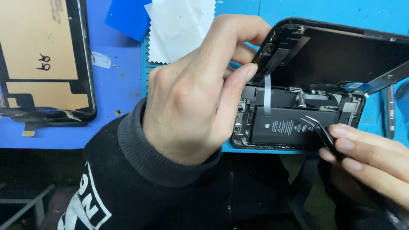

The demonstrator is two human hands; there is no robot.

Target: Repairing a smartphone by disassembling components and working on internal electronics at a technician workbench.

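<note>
An opened smartphone [294, 127] lies on a blue work mat, its black battery and inner parts showing. Its screen panel [341, 55] is lifted and tilted up, joined to the body by a thin flex ribbon [267, 96]. My left hand [196, 93] pinches the panel's left edge with thumb and fingers and holds it up. My right hand [366, 157] grips metal tweezers [319, 127], whose tips rest over the battery's right side. Both wrists wear black sleeves.
A separate screen panel [47, 59] with a tan back lies at the left on the blue mat [115, 85]. White cloth or paper [179, 25] and a blue plastic card [128, 17] sit at the top. A metal tool [390, 110] lies at the far right.
</note>
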